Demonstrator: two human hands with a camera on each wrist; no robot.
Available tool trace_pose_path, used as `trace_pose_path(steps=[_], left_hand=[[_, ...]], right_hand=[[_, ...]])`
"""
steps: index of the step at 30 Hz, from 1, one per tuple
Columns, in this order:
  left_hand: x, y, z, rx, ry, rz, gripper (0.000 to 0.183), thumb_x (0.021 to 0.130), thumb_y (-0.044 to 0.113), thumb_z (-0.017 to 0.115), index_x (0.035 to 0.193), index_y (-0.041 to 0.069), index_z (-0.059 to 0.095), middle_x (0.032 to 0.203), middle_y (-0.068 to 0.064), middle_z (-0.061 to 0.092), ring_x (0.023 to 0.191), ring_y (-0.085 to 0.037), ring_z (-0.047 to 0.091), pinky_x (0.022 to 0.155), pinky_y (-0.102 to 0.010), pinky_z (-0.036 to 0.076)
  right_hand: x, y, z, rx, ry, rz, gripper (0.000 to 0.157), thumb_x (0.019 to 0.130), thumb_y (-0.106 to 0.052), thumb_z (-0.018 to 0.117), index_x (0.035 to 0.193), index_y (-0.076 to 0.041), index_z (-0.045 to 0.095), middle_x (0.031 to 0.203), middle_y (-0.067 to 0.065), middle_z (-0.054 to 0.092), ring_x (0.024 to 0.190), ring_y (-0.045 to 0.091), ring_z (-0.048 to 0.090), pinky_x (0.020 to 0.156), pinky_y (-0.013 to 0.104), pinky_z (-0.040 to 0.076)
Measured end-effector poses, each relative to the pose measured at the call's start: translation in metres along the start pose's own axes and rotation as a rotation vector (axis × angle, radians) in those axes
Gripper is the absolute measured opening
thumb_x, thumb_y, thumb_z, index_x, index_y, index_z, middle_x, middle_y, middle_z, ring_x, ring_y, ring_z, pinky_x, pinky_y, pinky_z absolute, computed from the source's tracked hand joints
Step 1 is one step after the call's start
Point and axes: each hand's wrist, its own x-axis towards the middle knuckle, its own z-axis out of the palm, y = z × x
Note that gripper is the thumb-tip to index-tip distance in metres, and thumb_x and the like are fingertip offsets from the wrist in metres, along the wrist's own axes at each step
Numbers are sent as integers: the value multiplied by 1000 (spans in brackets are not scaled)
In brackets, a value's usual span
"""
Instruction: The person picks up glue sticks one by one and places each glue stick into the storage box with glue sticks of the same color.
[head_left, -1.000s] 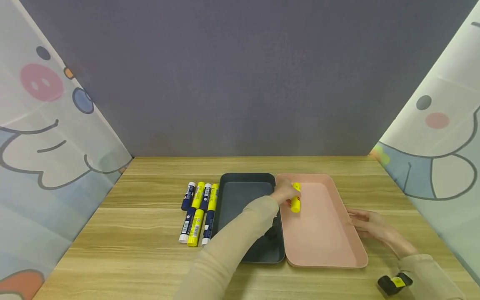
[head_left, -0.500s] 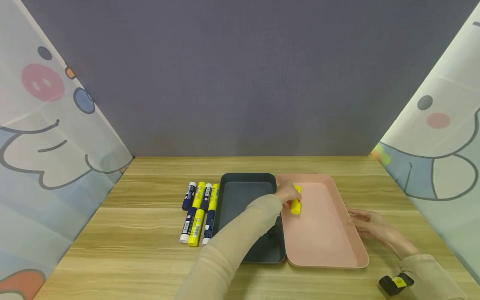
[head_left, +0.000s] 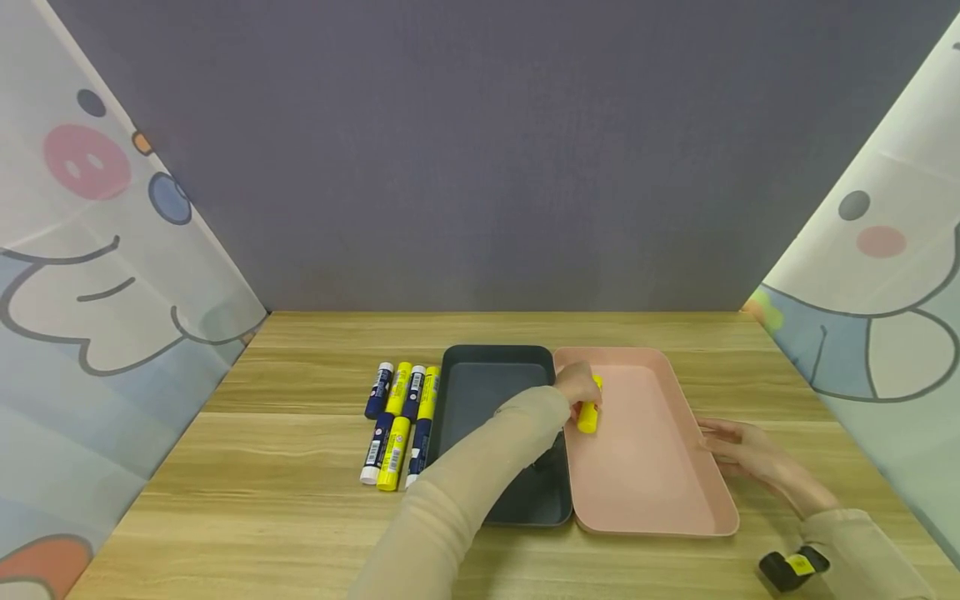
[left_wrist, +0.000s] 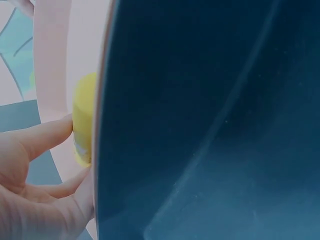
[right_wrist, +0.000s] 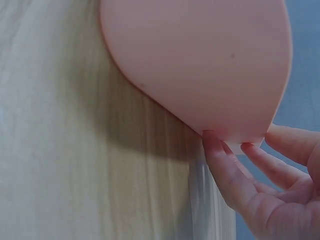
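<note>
My left hand reaches over the dark tray and pinches a yellow glue stick inside the pink tray, close to its left wall. In the left wrist view, a finger and thumb meet the yellow glue stick, partly hidden by the trays' rims. At the pink tray's right side, my right hand rests its fingertips on the outer wall. The right wrist view shows those fingers spread and fairly straight against the pink wall.
Left of the dark tray, several glue sticks lie in two rows, among them a yellow one and a dark blue one. The trays stand side by side on the wooden table. A grey panel rises behind.
My left hand has brought the yellow glue stick slightly toward the near side, and the stick has turned to a slant. My right hand stays at the pink tray's wall.
</note>
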Motion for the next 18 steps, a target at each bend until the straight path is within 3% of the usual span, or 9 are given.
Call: trace_pose_path(steps=[4,8,18], left_hand=[[-1,1,-2,40,-2,21,18,76,7,66,86,2,52,70,-9,51,60,-25,62,42,-28,49],[-4,2,-5,50,5,27,16,77,7,64,87,-1,54,68,-9,52,60,-25,64,46,-27,50],[-8,0,-16,-28,-4,74,26,81,15,63,101,0,56,69,-7,54,60,-23,62,50,-29,51]], right_hand=[[0,0,0,5,-2,1,63,91,-16,50,127,22,15,114,26,52,88,4,59,76,33,50],[1,0,0,-4,-3,1,63,91,-17,49,128,22,15,115,29,51,88,4,59,76,33,50],[0,1,-1,15,-1,3,63,90,-17,50,128,21,17,114,22,54,87,2,58,77,33,50]])
